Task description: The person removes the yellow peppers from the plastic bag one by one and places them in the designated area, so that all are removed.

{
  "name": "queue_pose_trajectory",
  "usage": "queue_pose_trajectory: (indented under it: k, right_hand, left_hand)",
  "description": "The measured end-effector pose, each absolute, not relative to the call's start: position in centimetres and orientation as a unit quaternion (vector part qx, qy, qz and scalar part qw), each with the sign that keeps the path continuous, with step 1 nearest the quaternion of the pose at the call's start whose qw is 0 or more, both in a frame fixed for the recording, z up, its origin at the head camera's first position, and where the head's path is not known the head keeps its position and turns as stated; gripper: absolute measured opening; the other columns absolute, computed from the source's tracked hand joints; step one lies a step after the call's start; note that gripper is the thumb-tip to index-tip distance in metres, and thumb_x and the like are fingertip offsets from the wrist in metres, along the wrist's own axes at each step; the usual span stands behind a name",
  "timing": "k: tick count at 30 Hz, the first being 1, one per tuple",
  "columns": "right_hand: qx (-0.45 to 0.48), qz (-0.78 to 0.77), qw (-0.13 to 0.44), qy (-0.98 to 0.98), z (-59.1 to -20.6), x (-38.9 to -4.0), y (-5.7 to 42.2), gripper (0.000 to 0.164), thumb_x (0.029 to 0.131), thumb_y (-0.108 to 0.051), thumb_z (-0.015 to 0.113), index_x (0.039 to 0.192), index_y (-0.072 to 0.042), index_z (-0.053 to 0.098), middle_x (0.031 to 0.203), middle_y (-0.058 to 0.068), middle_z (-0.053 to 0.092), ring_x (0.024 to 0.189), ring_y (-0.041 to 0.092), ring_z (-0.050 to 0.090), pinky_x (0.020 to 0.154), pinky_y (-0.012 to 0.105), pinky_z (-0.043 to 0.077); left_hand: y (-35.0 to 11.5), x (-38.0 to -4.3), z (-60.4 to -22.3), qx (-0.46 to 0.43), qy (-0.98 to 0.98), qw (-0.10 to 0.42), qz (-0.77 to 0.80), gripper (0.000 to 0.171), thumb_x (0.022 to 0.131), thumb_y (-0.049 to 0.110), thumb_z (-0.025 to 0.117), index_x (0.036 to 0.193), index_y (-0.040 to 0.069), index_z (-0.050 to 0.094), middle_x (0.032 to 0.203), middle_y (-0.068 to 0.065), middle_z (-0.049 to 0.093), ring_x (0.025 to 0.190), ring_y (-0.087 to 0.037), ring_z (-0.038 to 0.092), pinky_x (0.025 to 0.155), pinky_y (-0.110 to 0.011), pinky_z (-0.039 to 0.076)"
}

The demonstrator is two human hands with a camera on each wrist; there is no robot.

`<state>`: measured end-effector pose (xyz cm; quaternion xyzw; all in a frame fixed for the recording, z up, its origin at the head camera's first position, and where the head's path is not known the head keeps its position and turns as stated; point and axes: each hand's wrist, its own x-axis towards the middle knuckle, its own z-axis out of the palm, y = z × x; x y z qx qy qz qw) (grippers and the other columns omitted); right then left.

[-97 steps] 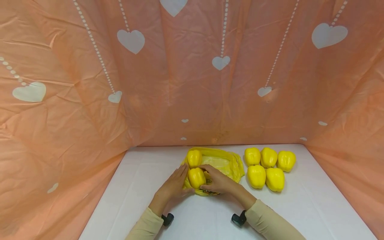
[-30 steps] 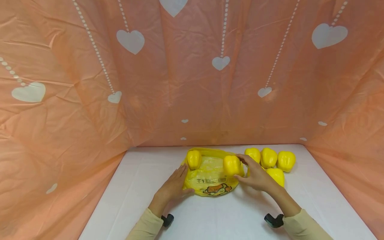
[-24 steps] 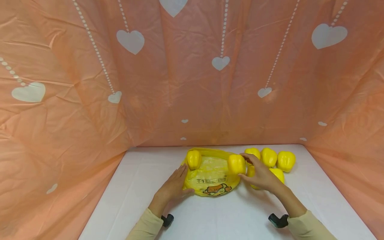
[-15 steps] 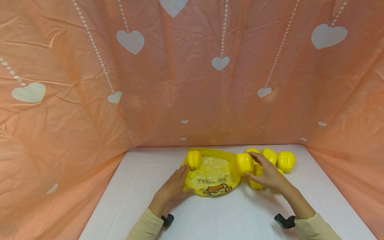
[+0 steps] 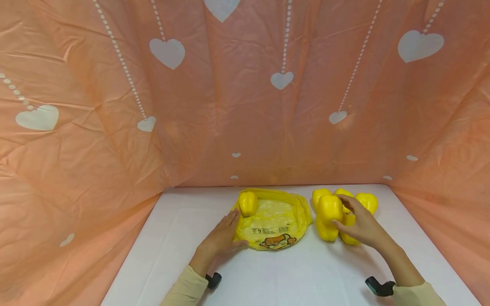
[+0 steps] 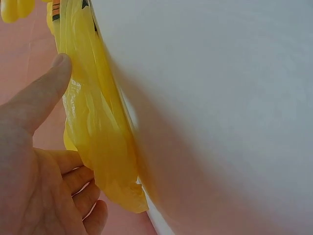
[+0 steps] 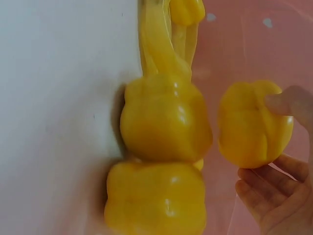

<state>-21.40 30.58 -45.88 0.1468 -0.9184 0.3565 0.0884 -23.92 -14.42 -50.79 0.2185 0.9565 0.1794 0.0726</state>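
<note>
My right hand [image 5: 361,223] grips a yellow bell pepper [image 5: 330,207] between thumb and fingers. In the right wrist view, this bell pepper [image 7: 254,125] is lifted, with a gap to the bell peppers [image 7: 166,122] standing on the table. My left hand [image 5: 222,233] rests with extended fingers against the left side of an opened yellow plastic bag [image 5: 302,212]. In the left wrist view, the thumb and fingers [image 6: 80,178] lie along the bag's crinkled wall [image 6: 93,117]. One bell pepper [image 5: 248,204] sits in the bag's far left corner.
Several more yellow bell peppers [image 5: 366,202] stand grouped on the white table [image 5: 405,238], right of the bag; the right hand and held pepper partly cover them. An orange sheet with pale hearts [image 5: 245,127] hangs behind the table and along both sides.
My right hand has taken the near bell pepper out of the bag and carried it right, over the grouped peppers. The left hand has stayed at the bag's left side.
</note>
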Motion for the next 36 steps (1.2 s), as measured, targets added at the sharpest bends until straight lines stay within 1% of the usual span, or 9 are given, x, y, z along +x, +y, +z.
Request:
queue_pose_trajectory:
  k: [9, 14, 16, 18, 20, 21, 25, 32, 36]
  right_hand:
    - [0.136, 0.339, 0.112, -0.924, -45.6, -20.9, 32.9, 0.085, 0.090, -0.018, 0.088, 0.155, 0.007, 0.040, 0.148, 0.032, 0.050, 0.133, 0.054, 0.053, 0.107, 0.068, 0.044]
    - [0.131, 0.339, 0.125, -0.923, -45.7, -20.7, 34.1, 0.083, 0.090, -0.020, 0.089, 0.154, 0.003, 0.042, 0.145, 0.028, 0.052, 0.130, 0.051, 0.054, 0.110, 0.009, 0.044]
    - [0.125, 0.341, 0.121, -0.924, -45.7, -20.5, 34.5, 0.083, 0.091, -0.022, 0.088, 0.155, 0.001, 0.041, 0.146, 0.028, 0.052, 0.131, 0.052, 0.054, 0.110, 0.010, 0.045]
    - [0.120, 0.345, 0.116, -0.924, -45.7, -20.4, 34.8, 0.084, 0.092, -0.024, 0.087, 0.156, 0.001, 0.040, 0.148, 0.030, 0.052, 0.132, 0.054, 0.053, 0.116, 0.033, 0.051]
    - [0.114, 0.344, 0.114, -0.925, -45.7, -20.2, 35.2, 0.084, 0.092, -0.026, 0.087, 0.157, 0.000, 0.040, 0.150, 0.030, 0.051, 0.134, 0.056, 0.052, 0.116, 0.035, 0.051]
    - [0.113, 0.343, 0.114, -0.925, -45.7, -20.1, 35.3, 0.085, 0.092, -0.026, 0.087, 0.157, 0.000, 0.040, 0.151, 0.031, 0.050, 0.134, 0.056, 0.052, 0.116, 0.034, 0.051]
    - [0.127, 0.347, 0.134, -0.919, -45.9, -20.0, 36.0, 0.084, 0.091, -0.022, 0.088, 0.156, 0.002, 0.041, 0.150, 0.032, 0.051, 0.133, 0.056, 0.052, 0.095, -0.008, 0.025]
    - [0.140, 0.348, 0.157, -0.914, -46.4, -19.9, 37.3, 0.084, 0.087, -0.012, 0.090, 0.153, 0.008, 0.043, 0.147, 0.033, 0.052, 0.124, 0.051, 0.051, 0.096, -0.009, 0.026]
    - [0.136, 0.352, 0.161, -0.912, -46.7, -19.8, 38.2, 0.085, 0.087, -0.011, 0.090, 0.155, 0.008, 0.042, 0.148, 0.034, 0.052, 0.130, 0.020, 0.056, 0.096, -0.009, 0.028]
  left_hand:
    - [-14.3, -23.8, -50.2, 0.218, 0.959, 0.066, 0.170, 0.103, 0.099, 0.046, 0.077, 0.168, -0.005, 0.021, 0.177, -0.022, 0.020, 0.164, -0.036, 0.021, 0.135, -0.049, 0.019]
    - [-14.3, -23.8, -50.1, 0.217, 0.958, 0.068, 0.175, 0.103, 0.099, 0.045, 0.077, 0.168, -0.005, 0.021, 0.177, -0.022, 0.020, 0.164, -0.036, 0.020, 0.134, -0.050, 0.019]
    - [-14.3, -23.8, -50.1, 0.215, 0.958, 0.070, 0.179, 0.103, 0.099, 0.044, 0.078, 0.169, -0.005, 0.020, 0.177, -0.022, 0.020, 0.164, -0.036, 0.020, 0.134, -0.050, 0.020]
    - [-14.3, -23.7, -50.1, 0.212, 0.958, 0.073, 0.181, 0.103, 0.099, 0.044, 0.078, 0.169, -0.004, 0.020, 0.177, -0.021, 0.019, 0.164, -0.036, 0.019, 0.135, -0.050, 0.019]
    - [-14.3, -23.7, -50.1, 0.211, 0.957, 0.075, 0.183, 0.103, 0.099, 0.044, 0.078, 0.169, -0.005, 0.020, 0.177, -0.021, 0.019, 0.164, -0.036, 0.019, 0.134, -0.050, 0.020]
    - [-14.3, -23.7, -50.1, 0.209, 0.958, 0.076, 0.182, 0.103, 0.099, 0.045, 0.078, 0.169, -0.004, 0.020, 0.177, -0.021, 0.018, 0.165, -0.036, 0.019, 0.135, -0.050, 0.019]
    - [-14.3, -23.6, -50.1, 0.209, 0.957, 0.076, 0.185, 0.104, 0.098, 0.044, 0.078, 0.169, -0.004, 0.020, 0.177, -0.021, 0.019, 0.164, -0.036, 0.019, 0.134, -0.050, 0.020]
    - [-14.4, -23.7, -50.4, 0.213, 0.955, 0.076, 0.192, 0.104, 0.099, 0.045, 0.078, 0.169, -0.004, 0.020, 0.177, -0.022, 0.018, 0.165, -0.036, 0.019, 0.135, -0.050, 0.019]
    - [-14.4, -23.7, -50.4, 0.215, 0.955, 0.072, 0.191, 0.104, 0.098, 0.045, 0.078, 0.169, -0.004, 0.020, 0.177, -0.022, 0.019, 0.164, -0.036, 0.019, 0.135, -0.049, 0.019]
